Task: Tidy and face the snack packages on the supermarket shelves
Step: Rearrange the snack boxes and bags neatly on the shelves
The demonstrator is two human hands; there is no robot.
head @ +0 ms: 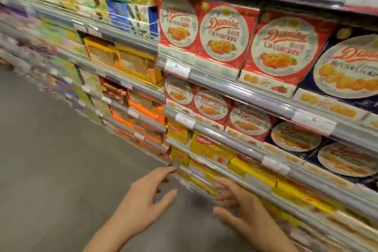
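Low down, both hands: reaching toward the bottom shelves, fingers spread and loose, nothing held.
Left hand (pixel 150 194): fingertips near the shelf rail, just beside a small yellow snack box (pixel 179 157); contact too blurred to tell.
Right hand (pixel 237 203): fingers splayed before the yellow biscuit packs (pixel 253 171), grasping nothing.
Red Danisa Cranberry boxes (pixel 224 32): faced forward on the upper shelf, more one shelf down.
Blue Danisa butter cookie box (pixel 347 65): right of the red ones.
Price rail (pixel 241 90): grey, carrying white labels.
Floor (pixel 51 159): grey, left of the shelving.
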